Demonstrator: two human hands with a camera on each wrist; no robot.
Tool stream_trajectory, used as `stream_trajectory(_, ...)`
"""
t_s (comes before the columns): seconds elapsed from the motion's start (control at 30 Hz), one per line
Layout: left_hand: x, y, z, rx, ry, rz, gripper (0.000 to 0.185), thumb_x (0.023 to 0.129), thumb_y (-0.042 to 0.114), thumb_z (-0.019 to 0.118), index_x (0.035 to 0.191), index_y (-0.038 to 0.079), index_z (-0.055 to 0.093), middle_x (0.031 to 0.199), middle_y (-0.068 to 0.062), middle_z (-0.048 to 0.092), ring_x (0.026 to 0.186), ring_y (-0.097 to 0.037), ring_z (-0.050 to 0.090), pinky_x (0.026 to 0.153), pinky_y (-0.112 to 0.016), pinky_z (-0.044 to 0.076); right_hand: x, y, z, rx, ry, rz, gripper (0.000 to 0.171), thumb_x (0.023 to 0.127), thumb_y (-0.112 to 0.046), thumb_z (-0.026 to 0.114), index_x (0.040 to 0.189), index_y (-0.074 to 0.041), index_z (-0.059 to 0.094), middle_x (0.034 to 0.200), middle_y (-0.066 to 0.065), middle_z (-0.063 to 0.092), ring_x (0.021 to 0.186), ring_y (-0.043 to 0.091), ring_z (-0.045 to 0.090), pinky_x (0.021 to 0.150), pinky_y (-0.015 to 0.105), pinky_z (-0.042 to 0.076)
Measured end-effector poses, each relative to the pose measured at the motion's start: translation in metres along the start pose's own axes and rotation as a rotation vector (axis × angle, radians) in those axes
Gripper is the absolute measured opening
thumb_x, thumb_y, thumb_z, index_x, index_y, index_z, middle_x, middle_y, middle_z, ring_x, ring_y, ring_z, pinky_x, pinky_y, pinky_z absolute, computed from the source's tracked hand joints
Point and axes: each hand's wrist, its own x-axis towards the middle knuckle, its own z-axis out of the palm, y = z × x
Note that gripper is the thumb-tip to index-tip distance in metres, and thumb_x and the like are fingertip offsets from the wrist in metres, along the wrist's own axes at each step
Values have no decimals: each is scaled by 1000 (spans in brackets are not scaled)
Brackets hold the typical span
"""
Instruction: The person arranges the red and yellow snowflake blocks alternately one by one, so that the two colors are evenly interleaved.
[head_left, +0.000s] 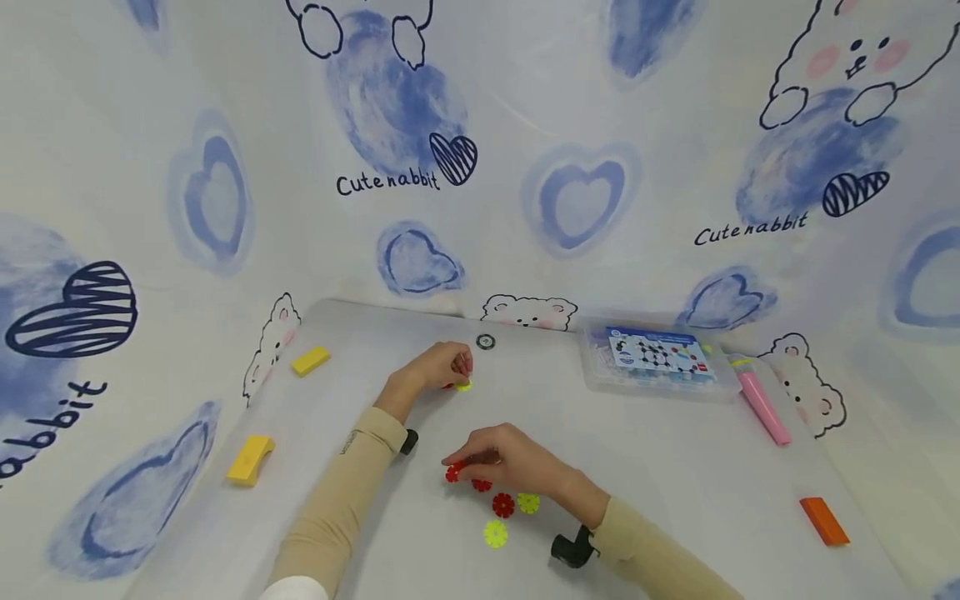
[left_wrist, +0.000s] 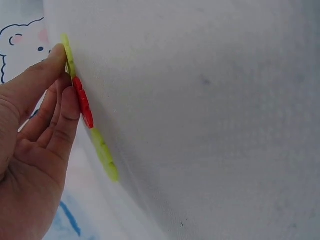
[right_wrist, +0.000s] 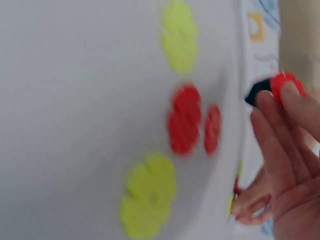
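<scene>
- Nearest me, well short of the clear plastic box with a blue printed label (head_left: pixel 637 387) and to its left, a yellow-green flower-shaped plastic disc (head_left: pixel 496 534) lies flat on the pale grey table (head_left: pixel 735 500).
- A rectangular orange block (head_left: pixel 825 522) sits nearer than the box, off to its right.
- A red flower-shaped plastic disc (head_left: pixel 503 505) and a second yellow-green disc (head_left: pixel 528 503) lie side by side, nearer than the box and left of it.
- Another red disc (head_left: pixel 482 485) lies under my right hand, farther left of the box.
- My right hand (head_left: pixel 517 458), front-left of the box, pinches a single red disc (right_wrist: pixel 282 81) between thumb and fingers, above the table.
- A yellow block with an arched cut-out (head_left: pixel 251 460) stands far left of the box.
- My left hand (head_left: pixel 442 367), left of the box, pinches a row of three discs (left_wrist: pixel 85 105), edge to edge: yellow-green, red, yellow-green.
- A pink tube-like object (head_left: pixel 765 408) lies just right of the box.
- A rectangular yellow block (head_left: pixel 311 361) lies far left of the box.
- A small dark round piece (head_left: pixel 486 342) lies left of the box.
- Behind the box hangs white cloth with blue hearts (head_left: pixel 480 225).
</scene>
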Motion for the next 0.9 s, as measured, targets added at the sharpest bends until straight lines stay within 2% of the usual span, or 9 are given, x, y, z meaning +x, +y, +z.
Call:
stream_trajectory(0.13,-1,1,-1,7,0,-5,14,98,0,79,107,1,68,95,-10,72,77,-16,61,68,-26,54,4,9,-13,146,51,78,31,102,-7,75,132,1,77,111,9,82,92,16,79,82,23,63)
stream_trajectory(0.23,-1,0,-1,13,-1,-7,15,97,0,80,107,1,69,95,-10,72,79,-16,62,68,-26,55,9,18,-20,278,132,163,30,103,-3,73,132,6,74,115,18,81,93,25,82,84,30,66)
stream_trajectory(0.3,0,0,-1,16,0,-7,15,97,1,80,107,1,69,95,-10,72,79,-15,63,68,-26,55,13,24,-26,343,206,206,30,103,-2,72,131,8,74,115,22,81,92,26,83,84,36,67)
stream_trajectory(0.4,1,0,-1,25,-3,-5,15,97,1,80,108,1,69,95,-10,73,79,-15,63,68,-26,55,19,33,-35,401,310,261,29,103,-3,72,131,6,75,113,21,81,91,20,82,85,38,67)
stream_trajectory(0.5,1,0,-2,35,-6,-7,14,98,1,79,107,1,69,96,-9,72,80,-16,64,68,-26,55,27,42,-44,437,386,296,30,105,-4,72,133,5,74,113,20,81,92,17,82,87,38,66)
stream_trajectory(0.67,2,0,-1,35,-5,-4,14,97,0,80,106,2,69,96,-9,74,83,-15,66,68,-26,56,41,55,-56,440,472,345,32,105,-5,72,135,6,73,109,16,77,97,26,83,90,38,65)
stream_trajectory(0.77,2,0,-1,32,5,-7,15,96,0,81,105,2,69,96,-9,74,84,-16,67,68,-26,56,48,59,-62,411,509,382,30,104,-4,72,133,5,74,108,16,74,98,28,83,90,39,65)
stream_trajectory(0.9,-1,2,0,21,12,-25,15,96,-1,81,105,2,69,96,-9,71,83,-17,65,68,-27,55,55,63,-64,346,521,446,28,104,-4,72,131,3,75,112,16,73,95,23,81,88,37,66)
